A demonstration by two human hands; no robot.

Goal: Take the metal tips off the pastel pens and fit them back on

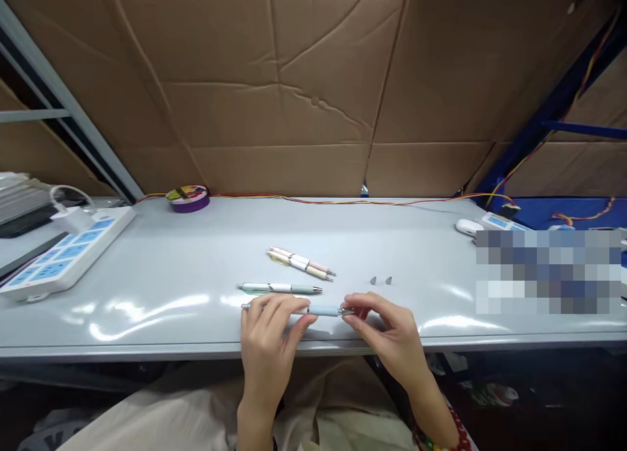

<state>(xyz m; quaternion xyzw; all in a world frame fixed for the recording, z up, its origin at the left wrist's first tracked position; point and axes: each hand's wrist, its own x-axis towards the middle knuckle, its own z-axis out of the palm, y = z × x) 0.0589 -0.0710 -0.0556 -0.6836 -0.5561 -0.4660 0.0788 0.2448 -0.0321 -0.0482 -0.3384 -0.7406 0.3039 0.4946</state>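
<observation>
A light blue and white pen (323, 311) lies level just above the table's front part, between my two hands. My left hand (272, 330) is closed round its white rear half, with the thumb and fingers covering much of the barrel. At the pen's right end, my right hand (385, 327) pinches the metal tip (347, 311) between thumb and fingers. Just beyond lies a pale green pen (281, 288). Farther back, a pink pen (321, 267) and a yellow pen (313, 270) rest side by side. Two small metal cone tips (373, 280) sit beyond my right hand.
The grey table (186, 268) has a cardboard wall (313, 144) behind it. White power strips stand at left (63, 252) and right (499, 222). A purple tape roll (189, 206) and a thin cable (313, 202) lie along the back edge. A blurred patch hides the right side.
</observation>
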